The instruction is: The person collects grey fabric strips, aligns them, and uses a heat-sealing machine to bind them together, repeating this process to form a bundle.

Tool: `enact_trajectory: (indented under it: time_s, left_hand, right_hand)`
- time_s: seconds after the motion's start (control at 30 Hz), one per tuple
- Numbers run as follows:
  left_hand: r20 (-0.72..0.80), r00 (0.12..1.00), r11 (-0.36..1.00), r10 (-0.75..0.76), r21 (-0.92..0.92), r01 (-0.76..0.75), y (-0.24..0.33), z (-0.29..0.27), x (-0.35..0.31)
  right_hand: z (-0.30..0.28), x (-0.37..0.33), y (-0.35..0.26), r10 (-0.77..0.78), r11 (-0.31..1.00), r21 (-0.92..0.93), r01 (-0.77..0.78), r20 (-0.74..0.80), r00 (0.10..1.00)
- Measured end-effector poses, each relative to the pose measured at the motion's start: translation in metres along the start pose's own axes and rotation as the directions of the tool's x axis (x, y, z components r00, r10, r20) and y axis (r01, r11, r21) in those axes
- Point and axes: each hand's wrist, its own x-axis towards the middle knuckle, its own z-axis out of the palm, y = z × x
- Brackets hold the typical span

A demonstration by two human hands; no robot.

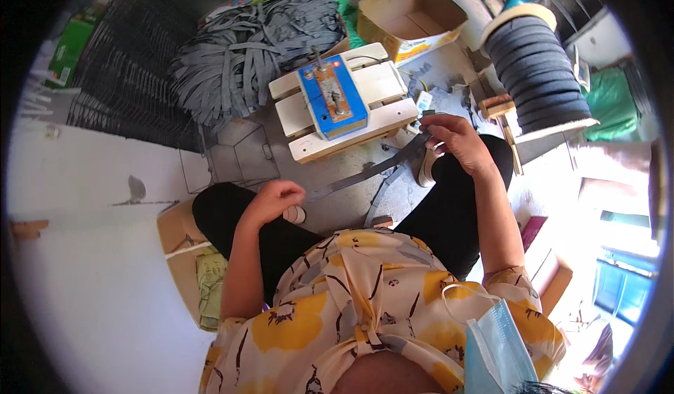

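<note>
A grey fabric strap sags between my hands, above the floor. My right hand pinches its upper end, beside the stool's right corner. My left hand has curled fingers at the strap's lower end, above my left knee; the fingertips are blurred, but the strap reaches them. Ahead of both hands, a blue box-shaped device sits on a small white slatted stool. On its top are a copper-coloured plate, upright metal posts and a lit red light.
Behind the stool at left lies a big heap of cut grey straps. An open cardboard box stands farther back. At right is a large spool of dark strap. Scraps litter the floor; a wire frame stands left of the stool.
</note>
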Motion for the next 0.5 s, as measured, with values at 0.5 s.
enact_trajectory:
  time_s: [0.5]
  left_hand:
    - [-0.473,0.878,0.865,-0.076,-0.469,-0.177,-0.057,0.043,0.162]
  right_hand:
    - [0.061,0.198,0.111,-0.047,0.995,0.08,0.054,-0.082,0.995]
